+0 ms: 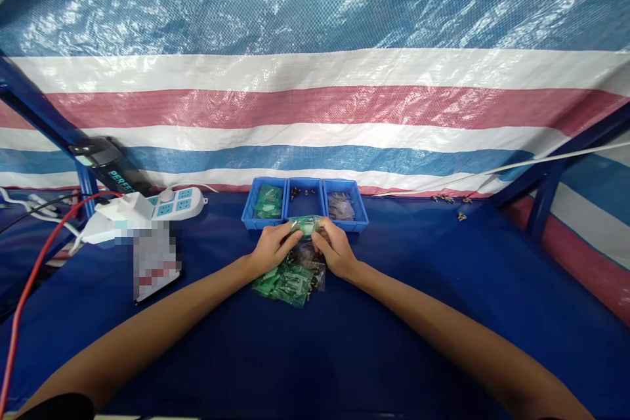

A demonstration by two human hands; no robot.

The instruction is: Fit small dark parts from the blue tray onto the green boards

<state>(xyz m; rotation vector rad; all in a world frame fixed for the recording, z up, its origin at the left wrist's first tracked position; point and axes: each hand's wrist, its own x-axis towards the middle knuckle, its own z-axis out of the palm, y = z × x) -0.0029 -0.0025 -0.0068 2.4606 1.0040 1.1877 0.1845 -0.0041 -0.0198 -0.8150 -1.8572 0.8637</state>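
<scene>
Between my two hands is a small clear plastic bag [306,226] with something green and white in it. My left hand [272,247] pinches its left side, and my right hand [336,251] grips the right side. Below them on the table lies a pile of green plastic bags [285,283], mixed with small metal screws [308,295] and a clear bag. Just beyond my hands stand three blue bins. Green bags lie in the left bin [249,215], a few dark screws in the middle bin [306,182], and clear bags in the right bin [363,216].
A white power strip [197,202] with plugs and a red cable [34,275] is at the left, near a phone-like device [156,266] and a black box [115,167]. Loose screws [461,216] lie at the back right. A striped tarp [315,72] hangs behind the blue table [394,341].
</scene>
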